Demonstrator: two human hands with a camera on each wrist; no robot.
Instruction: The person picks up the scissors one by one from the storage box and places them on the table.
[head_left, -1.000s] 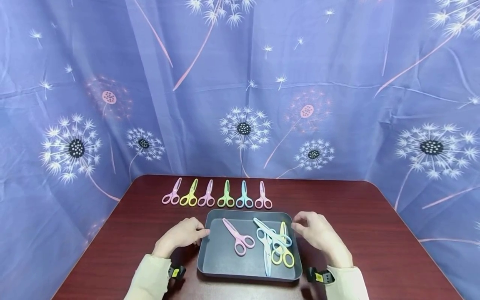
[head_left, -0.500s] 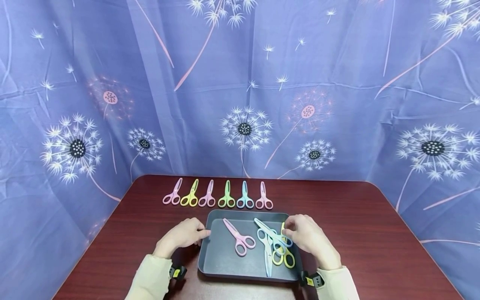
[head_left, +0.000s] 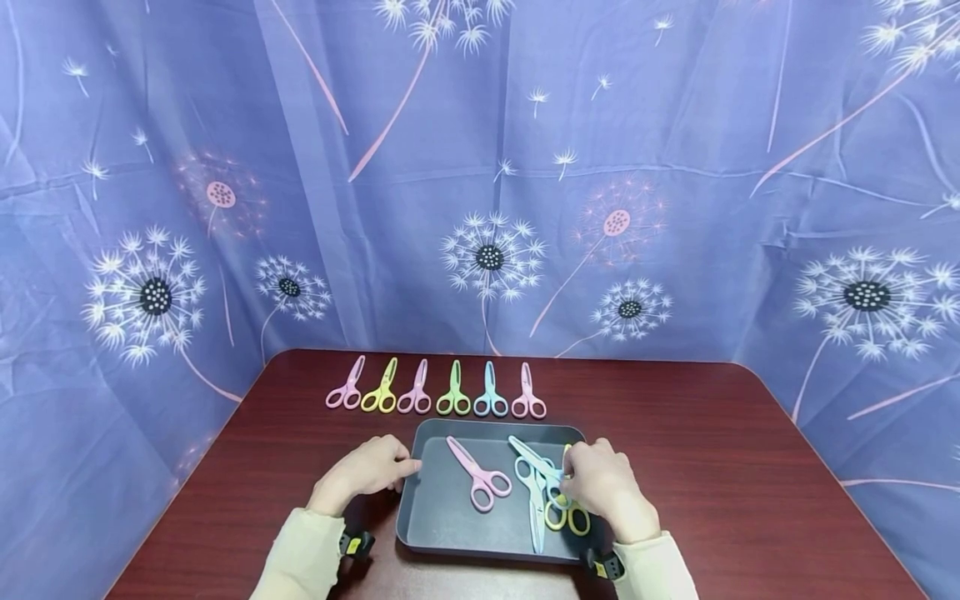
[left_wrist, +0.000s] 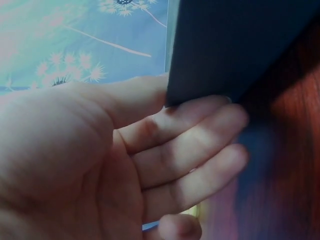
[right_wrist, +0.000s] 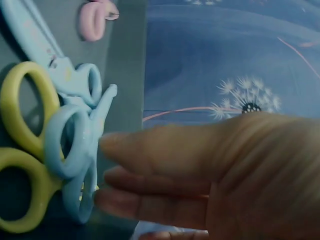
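Observation:
My left hand (head_left: 369,468) holds the left wall of a dark grey tray (head_left: 450,533). In the left wrist view its thumb lies over the rim and its fingers are outside. My right hand (head_left: 600,479) is over the tray's right side. In the right wrist view its fingertips are close against a ring of the upper blue scissors (right_wrist: 65,140); contact is unclear. Those scissors lie across other blue scissors (head_left: 537,525) and yellow scissors (head_left: 577,521), whose blades are partly hidden. Pink scissors (head_left: 476,479) lie apart in the tray's middle.
Beyond the tray, several scissors stand in a row, blades pointing away, from purple scissors (head_left: 347,387) at the left to pink scissors (head_left: 527,396) at the right. The dark red table (head_left: 712,433) extends on both sides, and a blue dandelion-print curtain (head_left: 375,250) borders it.
My right hand has moved left and down from the tray's right rim to the upper blue scissors. The left hand stays on the tray's wall, and the scissors lie as before.

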